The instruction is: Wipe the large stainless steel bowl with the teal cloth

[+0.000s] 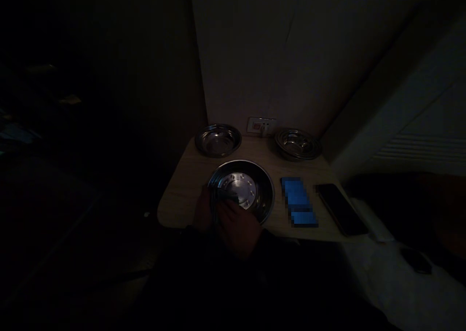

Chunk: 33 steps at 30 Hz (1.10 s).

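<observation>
A round stainless steel bowl [243,184] sits near the front edge of the small wooden table, its shiny bottom ringed with dimples. At its left rim is my left hand [202,213], closed on the bowl's edge, with the fingers mostly in shadow. My right hand [237,226] reaches over the near rim and is closed on a dark cloth [226,195], pressed against the inner left wall. Dim light hides the finer detail of both hands.
Behind the bowl stand a shallow metal bowl [218,140] and, at back right, stacked metal bowls [297,144]. A lit, blurred phone [297,200] and a dark phone [342,209] lie on the right. A wall socket [261,126] holds a plug above the table [178,200].
</observation>
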Each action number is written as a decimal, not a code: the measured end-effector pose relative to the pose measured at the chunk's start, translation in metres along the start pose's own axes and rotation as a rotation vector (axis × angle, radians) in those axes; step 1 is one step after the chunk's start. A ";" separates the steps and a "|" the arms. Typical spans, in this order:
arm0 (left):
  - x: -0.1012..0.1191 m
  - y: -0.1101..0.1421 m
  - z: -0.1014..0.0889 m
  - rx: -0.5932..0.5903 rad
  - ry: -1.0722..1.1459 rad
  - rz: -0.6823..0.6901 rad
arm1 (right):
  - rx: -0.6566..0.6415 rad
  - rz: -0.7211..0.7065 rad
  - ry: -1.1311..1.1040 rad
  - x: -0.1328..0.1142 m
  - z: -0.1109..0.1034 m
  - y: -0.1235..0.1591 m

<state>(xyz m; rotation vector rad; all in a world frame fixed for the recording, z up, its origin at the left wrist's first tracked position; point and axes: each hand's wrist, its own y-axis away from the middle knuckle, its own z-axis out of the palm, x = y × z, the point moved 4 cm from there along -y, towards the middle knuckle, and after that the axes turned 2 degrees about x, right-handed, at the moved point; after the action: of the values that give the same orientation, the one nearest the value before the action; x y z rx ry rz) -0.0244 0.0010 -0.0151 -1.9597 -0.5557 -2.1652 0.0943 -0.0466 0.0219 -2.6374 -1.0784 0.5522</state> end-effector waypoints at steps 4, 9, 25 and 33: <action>-0.003 -0.003 -0.005 0.064 -0.092 -0.018 | -0.025 -0.037 -0.008 0.003 -0.006 -0.001; 0.004 0.004 0.004 0.023 -0.104 0.064 | -0.208 -0.135 0.067 0.027 -0.029 0.031; 0.009 0.006 -0.001 0.077 -0.049 0.115 | -0.095 -0.108 0.060 0.011 -0.015 0.020; 0.011 0.011 0.011 -0.001 -0.044 0.089 | -0.199 -0.216 0.153 0.043 -0.044 0.042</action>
<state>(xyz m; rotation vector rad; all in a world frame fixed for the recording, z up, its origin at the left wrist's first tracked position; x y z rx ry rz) -0.0112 -0.0035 -0.0015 -1.9975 -0.4654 -2.0744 0.1677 -0.0491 0.0354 -2.6263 -1.4097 0.2053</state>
